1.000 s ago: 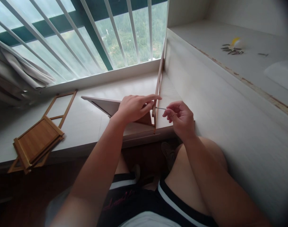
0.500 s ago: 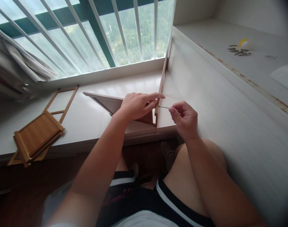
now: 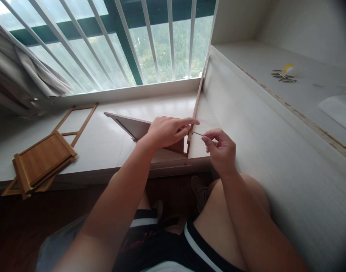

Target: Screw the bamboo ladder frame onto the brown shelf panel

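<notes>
My left hand (image 3: pixel 168 131) is closed on a narrow wooden rail (image 3: pixel 189 136), its index finger stretched over the top. The rail meets a brown wooden panel (image 3: pixel 130 125) that leans at a slant below that hand. Between the thumb and fingertips of my right hand (image 3: pixel 221 149) is pinched a thin metal rod (image 3: pixel 197 133). Its far tip touches the rail's right side, close to my left fingers; its near end is hidden in my grip, so its kind is unclear.
Wooden frames and panels (image 3: pixel 45 160) lie stacked at the left, partly over the ledge's edge (image 3: pixel 90 170). Several small metal pieces (image 3: pixel 284 77) sit on the right shelf (image 3: pixel 246 53). A white side wall (image 3: pixel 263 124) rises beside my right arm; window bars (image 3: pixel 150 41) stand behind.
The whole view has shifted slightly. The rod in my right hand now slopes down a little more toward my fingers. My left hand keeps its hold on the rail.
</notes>
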A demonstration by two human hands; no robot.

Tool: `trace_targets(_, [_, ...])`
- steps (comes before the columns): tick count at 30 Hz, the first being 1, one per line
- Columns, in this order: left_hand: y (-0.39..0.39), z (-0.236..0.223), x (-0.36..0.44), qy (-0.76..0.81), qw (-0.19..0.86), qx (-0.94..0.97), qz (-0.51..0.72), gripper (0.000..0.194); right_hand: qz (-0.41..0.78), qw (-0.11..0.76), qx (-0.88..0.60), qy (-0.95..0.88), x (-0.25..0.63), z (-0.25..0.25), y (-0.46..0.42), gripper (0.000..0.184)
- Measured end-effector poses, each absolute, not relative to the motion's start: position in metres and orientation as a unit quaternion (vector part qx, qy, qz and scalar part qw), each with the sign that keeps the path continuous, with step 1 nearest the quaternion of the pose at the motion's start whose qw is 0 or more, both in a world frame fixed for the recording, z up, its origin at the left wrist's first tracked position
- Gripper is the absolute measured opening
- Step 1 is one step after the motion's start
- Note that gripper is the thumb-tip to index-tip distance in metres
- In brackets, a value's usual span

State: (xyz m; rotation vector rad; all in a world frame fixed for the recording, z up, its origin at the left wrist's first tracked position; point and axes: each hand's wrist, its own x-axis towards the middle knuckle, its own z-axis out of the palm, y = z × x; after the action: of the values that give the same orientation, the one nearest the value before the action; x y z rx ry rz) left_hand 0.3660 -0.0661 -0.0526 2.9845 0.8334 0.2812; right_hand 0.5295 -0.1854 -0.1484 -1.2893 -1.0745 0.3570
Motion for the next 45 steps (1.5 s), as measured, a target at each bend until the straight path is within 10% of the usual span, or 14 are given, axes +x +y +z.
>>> trace_targets(45, [-0.068, -0.053, 0.364, 0.262, 0.01, 0.96, 0.097, 0.04, 0.148, 0.657, -0.561, -0.48, 0.528, -0.145, -0.188, 0.02])
